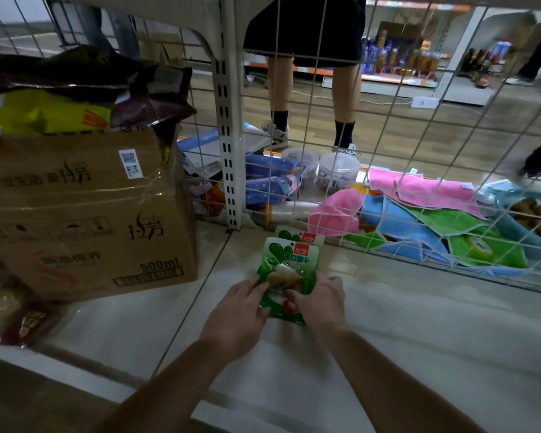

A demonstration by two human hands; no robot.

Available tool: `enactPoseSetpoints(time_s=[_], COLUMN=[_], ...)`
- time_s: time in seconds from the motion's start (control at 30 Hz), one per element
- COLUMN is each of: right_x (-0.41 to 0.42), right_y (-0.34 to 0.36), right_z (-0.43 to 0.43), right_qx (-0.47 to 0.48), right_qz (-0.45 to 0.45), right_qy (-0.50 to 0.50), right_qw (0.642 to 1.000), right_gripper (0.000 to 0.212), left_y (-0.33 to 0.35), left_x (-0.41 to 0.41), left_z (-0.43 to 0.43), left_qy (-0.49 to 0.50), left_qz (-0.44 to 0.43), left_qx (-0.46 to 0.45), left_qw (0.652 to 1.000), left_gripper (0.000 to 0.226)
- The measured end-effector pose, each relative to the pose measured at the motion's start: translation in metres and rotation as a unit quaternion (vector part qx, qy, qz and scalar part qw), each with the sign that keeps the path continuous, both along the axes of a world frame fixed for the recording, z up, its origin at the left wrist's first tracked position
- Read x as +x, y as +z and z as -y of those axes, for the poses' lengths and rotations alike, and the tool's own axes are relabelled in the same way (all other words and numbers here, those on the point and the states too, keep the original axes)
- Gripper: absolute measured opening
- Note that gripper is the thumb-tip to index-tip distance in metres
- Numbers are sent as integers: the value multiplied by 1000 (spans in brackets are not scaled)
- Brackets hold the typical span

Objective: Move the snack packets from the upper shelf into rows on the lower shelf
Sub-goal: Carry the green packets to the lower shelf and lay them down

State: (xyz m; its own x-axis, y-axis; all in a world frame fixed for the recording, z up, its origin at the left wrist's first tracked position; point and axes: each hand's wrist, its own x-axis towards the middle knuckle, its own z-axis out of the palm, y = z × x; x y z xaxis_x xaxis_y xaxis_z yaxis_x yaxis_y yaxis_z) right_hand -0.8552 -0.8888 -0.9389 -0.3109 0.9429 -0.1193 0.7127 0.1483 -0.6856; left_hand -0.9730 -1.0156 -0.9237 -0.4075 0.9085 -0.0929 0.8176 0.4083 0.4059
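The green snack packet (289, 264) lies in the middle of the frame on the white shelf (419, 323), and a second green packet (300, 236) is just behind it, near the wire mesh (388, 170). The left hand (236, 310) and the right hand (319, 303) grasp its lower part, fingers curled on both edges. A cardboard box (85, 214) stands at the left of the frame.
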Motion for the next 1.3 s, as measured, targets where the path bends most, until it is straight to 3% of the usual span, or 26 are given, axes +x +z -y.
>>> enactPoseSetpoints(time_s=[0.5,0.83,0.97,1.17,1.3], right_x=[-5,2,9,38,67], right_y=[-4,-7,0,34,69], right_z=[-6,-4,-1,11,22], right_qx=[10,41,33,116,150], right_qz=[55,50,-5,27,56], right_qy=[6,25,38,107,165], right_qw=[998,998,999,987,973], right_gripper=[64,61,64,57,69], left_y=[-7,-7,-1,33,55], left_x=[-6,-8,-7,7,23], left_z=[3,3,3,4,9], left_qy=[-30,-50,-51,-48,-36], left_qz=[-7,-22,-21,-18,-30], left_qx=[-3,4,32,100,66], left_qw=[1000,998,998,994,997], left_gripper=[61,59,61,52,57])
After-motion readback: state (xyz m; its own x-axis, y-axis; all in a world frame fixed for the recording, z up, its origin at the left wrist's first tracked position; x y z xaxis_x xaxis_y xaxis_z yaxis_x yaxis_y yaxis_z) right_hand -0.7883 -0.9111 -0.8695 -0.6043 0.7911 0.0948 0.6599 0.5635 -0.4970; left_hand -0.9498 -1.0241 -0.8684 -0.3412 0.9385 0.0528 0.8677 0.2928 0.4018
